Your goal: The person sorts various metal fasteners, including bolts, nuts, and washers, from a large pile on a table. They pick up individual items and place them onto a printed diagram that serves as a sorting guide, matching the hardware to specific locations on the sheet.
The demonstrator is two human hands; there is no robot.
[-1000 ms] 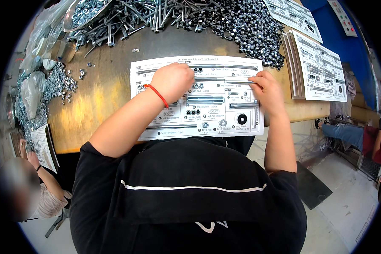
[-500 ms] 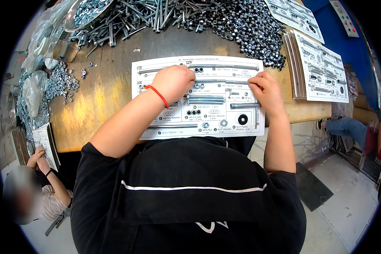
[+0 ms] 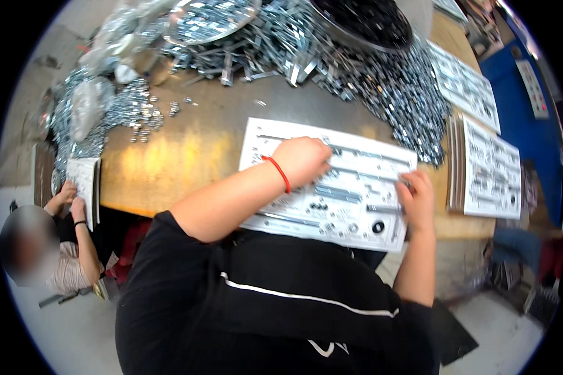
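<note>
A white printed card [image 3: 275,128] lies slightly tilted at the table's front edge, carrying bolts, nuts and washers. My left hand [image 3: 303,161], below a red wristband, rests over its upper middle, fingers curled down; whatever they grip is hidden. Near it on the card are long silver bolts [image 3: 338,192], small black nuts [image 3: 319,206] and a round black washer [image 3: 378,227]. At the card's right edge, beside the end of a long bolt, my right hand [image 3: 418,192] has thumb and fingers pinched together. Blur hides what sits between those fingertips.
Loose bolts [image 3: 272,47] and dark nuts [image 3: 413,112] pile along the back, with a bowl of black pieces [image 3: 366,15] above. Silver nuts [image 3: 131,112] spread at left. Stacked cards [image 3: 491,172] stand at right. Another person's hands [image 3: 74,199] hold cards at far left.
The view has turned, so the card and both hands appear lower, farther right and tilted. A bowl of black pieces has come into sight. Both hands stay at nearly the same places on the card.
</note>
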